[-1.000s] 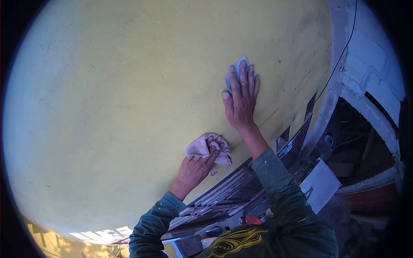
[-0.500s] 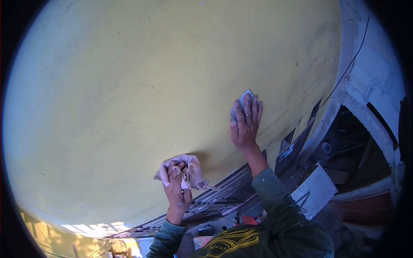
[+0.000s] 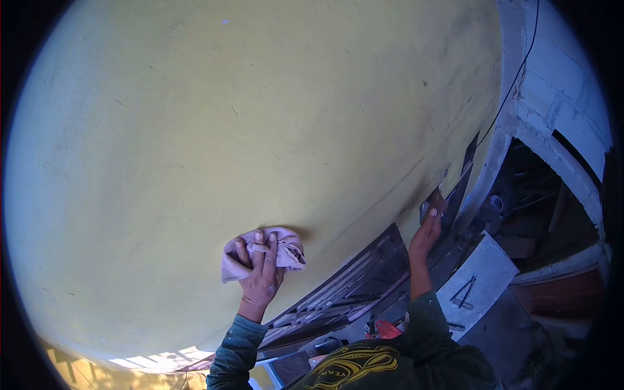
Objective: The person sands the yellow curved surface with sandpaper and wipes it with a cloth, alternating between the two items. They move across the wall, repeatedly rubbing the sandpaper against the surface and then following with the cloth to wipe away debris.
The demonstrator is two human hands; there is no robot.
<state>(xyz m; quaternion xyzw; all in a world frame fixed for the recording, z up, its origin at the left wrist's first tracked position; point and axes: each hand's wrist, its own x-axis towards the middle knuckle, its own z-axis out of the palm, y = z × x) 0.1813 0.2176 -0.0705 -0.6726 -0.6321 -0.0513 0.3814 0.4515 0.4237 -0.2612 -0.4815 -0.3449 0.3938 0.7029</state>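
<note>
A large yellow painted wall [image 3: 182, 143] with small marks and scratches fills most of the head view. My left hand [image 3: 261, 273] presses a crumpled pinkish cloth [image 3: 286, 242] against its lower part, fingers over the cloth. Farther right, my right hand [image 3: 426, 234] grips a small flat brownish piece [image 3: 439, 201] between thumb and fingers, beside the wall's right edge. What that piece is cannot be made out.
A dark metal grille [image 3: 351, 273] runs along the wall's lower edge. Below my right arm lies a light board [image 3: 478, 279] with a tool on it. A black cable [image 3: 513, 84] hangs at upper right, before a pale blue wall [image 3: 565, 91].
My right hand has moved right and down, off the middle of the wall, and its flat piece is now turned. My left hand and the cloth have shifted slightly left; the view has turned a little.
</note>
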